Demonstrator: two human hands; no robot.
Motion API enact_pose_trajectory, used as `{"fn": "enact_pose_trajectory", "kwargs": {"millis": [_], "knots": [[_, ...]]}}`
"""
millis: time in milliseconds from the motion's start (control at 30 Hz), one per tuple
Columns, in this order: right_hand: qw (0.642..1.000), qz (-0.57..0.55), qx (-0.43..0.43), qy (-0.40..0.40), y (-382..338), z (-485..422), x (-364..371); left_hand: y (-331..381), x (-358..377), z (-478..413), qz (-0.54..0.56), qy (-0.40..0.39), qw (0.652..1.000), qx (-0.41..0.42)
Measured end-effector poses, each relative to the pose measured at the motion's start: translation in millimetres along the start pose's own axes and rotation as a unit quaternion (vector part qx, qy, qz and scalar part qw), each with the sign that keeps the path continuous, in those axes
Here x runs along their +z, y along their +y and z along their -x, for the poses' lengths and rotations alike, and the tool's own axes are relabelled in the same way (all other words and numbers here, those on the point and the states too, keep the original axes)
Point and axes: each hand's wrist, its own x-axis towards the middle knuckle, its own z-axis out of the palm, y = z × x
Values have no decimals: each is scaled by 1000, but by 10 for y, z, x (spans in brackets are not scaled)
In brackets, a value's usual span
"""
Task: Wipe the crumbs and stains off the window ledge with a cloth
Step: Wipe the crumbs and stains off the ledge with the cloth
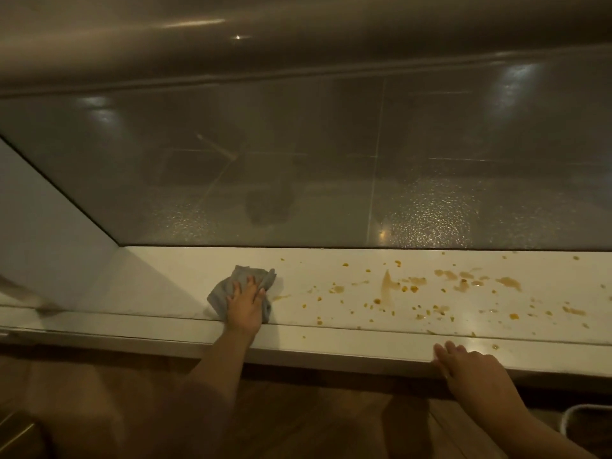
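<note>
A crumpled grey cloth (241, 286) was spread flat on the white window ledge (172, 276), left of centre. Orange crumbs (377, 301) and brown stains (385, 286) were scattered across its right half.

White window ledge (185, 263) under the pane, grey cloth (220, 294) pressed flat beneath the left hand (246, 308), orange crumbs (377, 301) and brown stains (385, 288) scattered rightward of that grip — the right hand (470, 366) resting on the front edge.
</note>
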Motion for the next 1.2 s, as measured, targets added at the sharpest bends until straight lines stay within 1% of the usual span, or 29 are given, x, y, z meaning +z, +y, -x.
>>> {"fn": "enact_pose_trajectory", "kwargs": {"millis": [167, 433, 500, 633, 733, 800, 900, 1000, 1200], "knots": [[1000, -8, 6, 13, 37, 13, -10, 77, 224, 105, 10, -34, 998, 56], [1000, 1, 21, 22, 3, 28, 20, 609, 679, 401, -6, -73, 996, 47], [999, -3, 18, 27, 16, 28, 18, 767, 781, 472, 26, -78, 996, 24], [999, -10, 12, 35, 26, 53, 38, 1104, 949, 647, 78, -101, 991, 26], [1000, -4, 3, 31, 38, 51, 21, 1197, 933, 647, 130, -131, 983, 10], [1000, -2, 1, 21, 71, 37, -6, 1213, 836, 629, 185, -147, 972, -18], [1000, 9, -9, 8, 70, 13, -40, 1198, 661, 591, 277, -140, 949, -63], [1000, 19, -5, 4, 51, 3, -51, 1121, 520, 535, 339, -101, 934, -52], [1000, 20, 14, -5, 52, -35, -110, 882, -66, 542, 337, 28, 941, 7]]}}
